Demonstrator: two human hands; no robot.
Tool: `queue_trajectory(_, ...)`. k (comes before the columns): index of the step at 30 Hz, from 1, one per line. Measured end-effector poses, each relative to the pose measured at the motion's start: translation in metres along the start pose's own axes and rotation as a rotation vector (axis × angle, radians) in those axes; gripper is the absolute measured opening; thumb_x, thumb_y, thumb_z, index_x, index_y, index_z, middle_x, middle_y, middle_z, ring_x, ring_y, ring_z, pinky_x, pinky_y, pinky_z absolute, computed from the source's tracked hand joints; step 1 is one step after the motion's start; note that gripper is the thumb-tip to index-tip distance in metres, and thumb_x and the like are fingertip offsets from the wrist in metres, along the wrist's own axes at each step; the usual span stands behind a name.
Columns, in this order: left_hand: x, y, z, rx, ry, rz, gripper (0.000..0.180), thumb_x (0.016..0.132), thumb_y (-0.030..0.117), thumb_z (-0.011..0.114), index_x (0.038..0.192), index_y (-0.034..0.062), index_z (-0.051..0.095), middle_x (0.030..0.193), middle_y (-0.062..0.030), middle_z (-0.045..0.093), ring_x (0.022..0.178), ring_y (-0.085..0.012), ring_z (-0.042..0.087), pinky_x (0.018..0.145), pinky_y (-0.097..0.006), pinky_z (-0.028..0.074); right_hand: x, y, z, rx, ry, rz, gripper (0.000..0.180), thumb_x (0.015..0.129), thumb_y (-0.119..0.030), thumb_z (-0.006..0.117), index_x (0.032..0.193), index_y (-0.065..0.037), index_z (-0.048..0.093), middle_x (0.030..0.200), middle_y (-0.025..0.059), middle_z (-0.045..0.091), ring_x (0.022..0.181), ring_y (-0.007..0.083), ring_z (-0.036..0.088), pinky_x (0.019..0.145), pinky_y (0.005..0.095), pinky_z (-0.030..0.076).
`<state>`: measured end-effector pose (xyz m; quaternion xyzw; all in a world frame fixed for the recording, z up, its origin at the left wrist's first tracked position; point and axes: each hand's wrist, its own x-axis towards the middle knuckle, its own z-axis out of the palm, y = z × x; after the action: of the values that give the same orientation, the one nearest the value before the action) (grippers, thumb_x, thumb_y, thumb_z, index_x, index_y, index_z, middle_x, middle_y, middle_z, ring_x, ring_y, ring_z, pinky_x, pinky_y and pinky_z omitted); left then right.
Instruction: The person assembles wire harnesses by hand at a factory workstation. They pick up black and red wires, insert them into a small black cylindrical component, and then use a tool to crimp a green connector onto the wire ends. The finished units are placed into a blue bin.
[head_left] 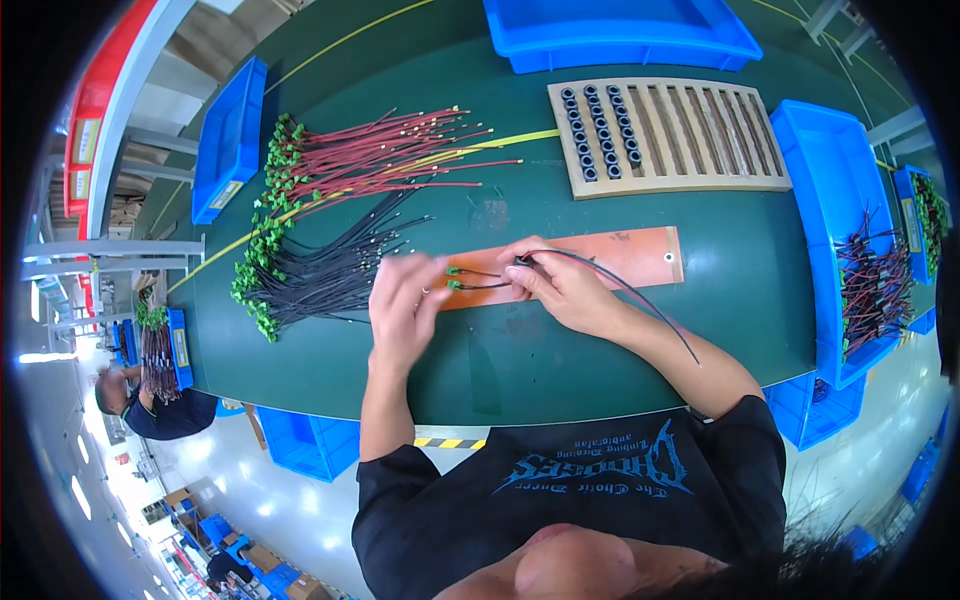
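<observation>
My right hand [565, 290] is closed in a pinch on a pair of thin wires [640, 297], above an orange mat [630, 250]. Two small green connectors [454, 285] end the wires on the left. Their other ends trail right, over my right forearm. A small black piece [523, 261] shows at my right fingertips; its shape is mostly hidden. Close to the connectors is my left hand [405, 305], smeared by motion, fingers apart and nothing visible between them.
Red wires [390, 150] and black wires [330, 265] with green connectors lie left. Beyond my right hand stands a slotted wooden rack [670, 185] holding black rings [590, 173]. Blue bins [625, 50] line the table; the right one [810, 135] holds wire assemblies [870, 285]. A person [165, 412] sits left.
</observation>
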<state>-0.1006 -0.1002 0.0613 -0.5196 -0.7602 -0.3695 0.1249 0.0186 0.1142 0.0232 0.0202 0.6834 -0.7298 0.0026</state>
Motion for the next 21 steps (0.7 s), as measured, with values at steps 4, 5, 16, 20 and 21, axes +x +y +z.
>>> queue_trajectory(4, 0.024, 0.069, -0.006, 0.437, -0.304, 0.713, 0.036, 0.085, 0.021, 0.063, 0.117, 0.0074, 0.071, 0.113, -0.0040, 0.068, 0.092, -0.0126, 0.060, 0.076, -0.030, 0.047, 0.003, 0.000, 0.003, -0.166, -0.038, -0.020, 0.023, 0.107, -0.014, 0.050, 0.122, 0.003, 0.056, 0.104, 0.0123, 0.064, 0.081, 0.0185, 0.065, 0.080, 0.0321, 0.054)
queue_trajectory(5, 0.032, 0.079, 0.001, 0.541, -0.363, 0.831, 0.036, 0.086, 0.021, 0.061, 0.118, 0.0062, 0.071, 0.116, -0.0055, 0.067, 0.096, -0.0138, 0.058, 0.080, -0.030, 0.045, 0.005, 0.005, 0.004, -0.151, -0.056, -0.005, 0.025, 0.107, -0.015, 0.051, 0.124, 0.002, 0.057, 0.105, 0.0111, 0.065, 0.084, 0.0169, 0.065, 0.082, 0.0316, 0.054)
queue_trajectory(16, 0.090, 0.009, -0.024, 0.949, -0.248, 0.452, 0.040, 0.073, 0.007, 0.065, 0.112, -0.0046, 0.067, 0.113, -0.0161, 0.066, 0.090, -0.0246, 0.063, 0.076, -0.036, 0.055, 0.004, 0.003, 0.006, -0.073, 0.110, -0.067, 0.014, 0.104, -0.010, 0.058, 0.109, 0.002, 0.056, 0.086, 0.0118, 0.069, 0.074, 0.0172, 0.070, 0.068, 0.0330, 0.058)
queue_trajectory(20, 0.073, -0.016, -0.031, 0.891, -0.035, 0.098, 0.034, 0.082, -0.001, 0.065, 0.115, -0.0055, 0.067, 0.112, -0.0171, 0.068, 0.092, -0.0284, 0.066, 0.081, -0.036, 0.057, 0.003, 0.004, 0.006, -0.090, 0.126, -0.087, 0.014, 0.104, -0.009, 0.059, 0.110, 0.003, 0.057, 0.088, 0.0119, 0.069, 0.075, 0.0179, 0.071, 0.069, 0.0326, 0.059)
queue_trajectory(21, 0.064, -0.015, -0.021, 0.512, 0.068, -0.115, 0.028, 0.088, -0.003, 0.062, 0.115, -0.0045, 0.068, 0.110, -0.0158, 0.070, 0.091, -0.0259, 0.068, 0.083, -0.034, 0.057, 0.003, 0.003, 0.006, -0.100, 0.130, -0.088, 0.014, 0.103, -0.009, 0.059, 0.111, 0.003, 0.058, 0.089, 0.0121, 0.070, 0.075, 0.0182, 0.071, 0.069, 0.0325, 0.059)
